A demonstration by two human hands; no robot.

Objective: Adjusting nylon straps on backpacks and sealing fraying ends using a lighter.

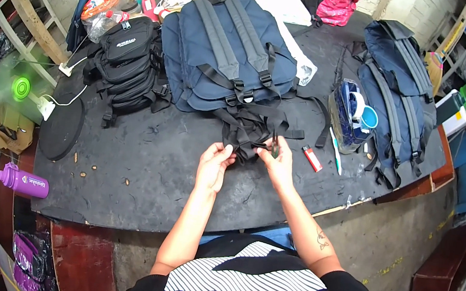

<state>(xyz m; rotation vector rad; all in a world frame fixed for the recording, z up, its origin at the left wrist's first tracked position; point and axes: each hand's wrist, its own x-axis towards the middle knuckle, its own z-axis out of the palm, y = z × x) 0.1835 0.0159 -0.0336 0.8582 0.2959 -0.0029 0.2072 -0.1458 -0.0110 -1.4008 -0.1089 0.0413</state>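
Observation:
A tangle of black webbing straps (248, 125) hangs off the near edge of a stack of navy backpacks (223, 52) with grey shoulder straps. My left hand (215, 164) is closed, pinching the near end of this webbing between thumb and fingers. Close beside it, my right hand (278, 166) is closed round a pair of small dark snips (276, 145), its tips pointing away from me. The fingertips of that hand also touch the webbing. Which strap end lies between my hands is too small to make out.
A black backpack (127, 62) stands left, more navy backpacks (394, 92) right. Right of my hands lie a red lighter (312, 158), a toothbrush-like stick (335, 151) and a clear jug (347, 118) with a blue cup. A purple bottle (24, 181) sits at the left edge.

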